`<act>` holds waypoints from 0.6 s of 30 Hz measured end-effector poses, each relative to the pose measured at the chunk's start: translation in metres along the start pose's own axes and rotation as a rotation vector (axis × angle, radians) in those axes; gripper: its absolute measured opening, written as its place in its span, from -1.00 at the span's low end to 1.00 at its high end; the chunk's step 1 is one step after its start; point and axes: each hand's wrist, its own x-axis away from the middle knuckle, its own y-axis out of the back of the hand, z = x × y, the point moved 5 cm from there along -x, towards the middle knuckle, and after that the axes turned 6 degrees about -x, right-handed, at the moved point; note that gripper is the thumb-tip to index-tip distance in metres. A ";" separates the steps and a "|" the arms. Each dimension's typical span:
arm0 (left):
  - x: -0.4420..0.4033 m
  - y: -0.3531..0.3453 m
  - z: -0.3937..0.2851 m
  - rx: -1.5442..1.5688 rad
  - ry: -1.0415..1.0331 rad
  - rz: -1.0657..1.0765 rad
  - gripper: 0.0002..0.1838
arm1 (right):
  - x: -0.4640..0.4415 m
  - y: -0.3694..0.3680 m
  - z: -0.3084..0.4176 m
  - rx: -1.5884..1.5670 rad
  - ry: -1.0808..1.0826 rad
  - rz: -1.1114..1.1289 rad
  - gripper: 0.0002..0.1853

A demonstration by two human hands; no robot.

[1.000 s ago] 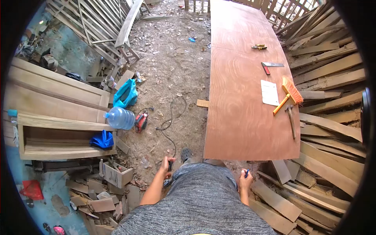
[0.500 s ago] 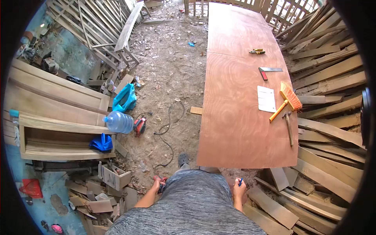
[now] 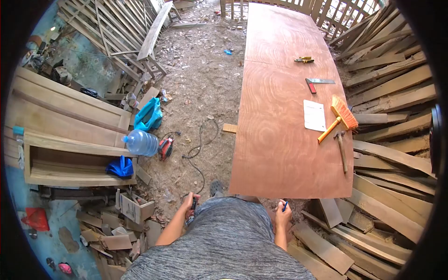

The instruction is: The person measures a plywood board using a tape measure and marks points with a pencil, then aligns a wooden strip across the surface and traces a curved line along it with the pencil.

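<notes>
My left hand (image 3: 188,203) is closed around a small dark object (image 3: 194,202) beside my left hip; its kind is not clear. In my right hand (image 3: 283,217) I grip a blue pen (image 3: 285,206), just off the near edge of a large reddish plywood sheet (image 3: 280,163). On the sheet's right side lie a hammer (image 3: 342,151), an orange broom head with a short yellow handle (image 3: 344,114), a white paper (image 3: 314,115), a try square (image 3: 317,84) with a red handle, and yellow-and-black pliers (image 3: 304,59).
A red power tool (image 3: 165,148) with a black cord (image 3: 200,161) lies on the littered ground, beside a large water bottle (image 3: 141,143) and a teal bag (image 3: 148,114). Stacked planks (image 3: 396,158) line the right. A wooden frame (image 3: 81,179) and scrap wood (image 3: 116,241) are at left.
My left hand has risen and moved forward, so more of the dark object shows. My right hand has come up slightly with the pen. The view has shifted a little.
</notes>
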 end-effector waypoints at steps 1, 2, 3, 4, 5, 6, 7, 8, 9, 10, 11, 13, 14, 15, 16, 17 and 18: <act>-0.003 -0.002 -0.007 -0.024 -0.076 0.011 -0.34 | 0.000 0.001 0.001 0.007 -0.006 0.020 -0.75; -0.005 -0.004 -0.020 -0.076 -0.148 0.044 -0.33 | -0.001 0.001 0.004 0.014 -0.010 0.039 -0.72; -0.004 -0.007 -0.028 -0.085 -0.166 0.057 -0.33 | 0.000 0.001 0.012 0.068 0.091 0.015 -0.68; 0.006 -0.013 -0.045 -0.093 -0.185 0.068 -0.33 | 0.002 0.000 0.023 0.123 0.193 -0.009 -0.64; 0.017 -0.021 -0.061 -0.100 -0.205 0.078 -0.33 | 0.002 0.000 0.032 0.177 0.296 -0.032 -0.60; 0.024 -0.029 -0.076 -0.094 -0.181 0.093 -0.34 | -0.002 0.000 0.030 0.177 0.231 -0.020 -0.59; 0.031 -0.036 -0.090 -0.088 -0.156 0.108 -0.35 | -0.006 0.001 0.028 0.178 0.165 -0.008 -0.57; 0.039 -0.046 -0.106 -0.083 -0.131 0.123 -0.35 | -0.010 0.002 0.026 0.180 0.099 0.004 -0.56; 0.050 -0.057 -0.125 -0.064 -0.157 0.156 -0.37 | -0.012 -0.001 0.041 0.210 0.139 0.034 -0.57; 0.063 -0.070 -0.144 -0.046 -0.181 0.188 -0.39 | -0.012 -0.005 0.063 0.241 0.176 0.066 -0.58; 0.073 -0.083 -0.159 -0.028 -0.202 0.220 -0.41 | -0.012 -0.010 0.077 0.272 0.211 0.100 -0.59; 0.081 -0.116 -0.186 -0.022 -0.264 0.343 -0.46 | -0.013 -0.026 0.084 0.027 0.090 0.238 -0.71; 0.080 -0.133 -0.192 -0.010 -0.267 0.434 -0.46 | -0.007 -0.034 0.114 -0.002 0.144 0.306 -0.68; 0.080 -0.152 -0.199 0.003 -0.270 0.527 -0.46 | -0.002 -0.041 0.137 -0.032 0.200 0.372 -0.63; 0.096 -0.169 -0.214 -0.007 -0.278 0.572 -0.45 | -0.001 -0.048 0.150 -0.008 0.295 0.437 -0.56; 0.112 -0.187 -0.226 -0.017 -0.285 0.616 -0.43 | 0.002 -0.053 0.160 0.015 0.389 0.503 -0.48; 0.111 -0.204 -0.228 -0.030 -0.313 0.706 -0.41 | 0.006 -0.058 0.168 0.039 0.484 0.568 -0.39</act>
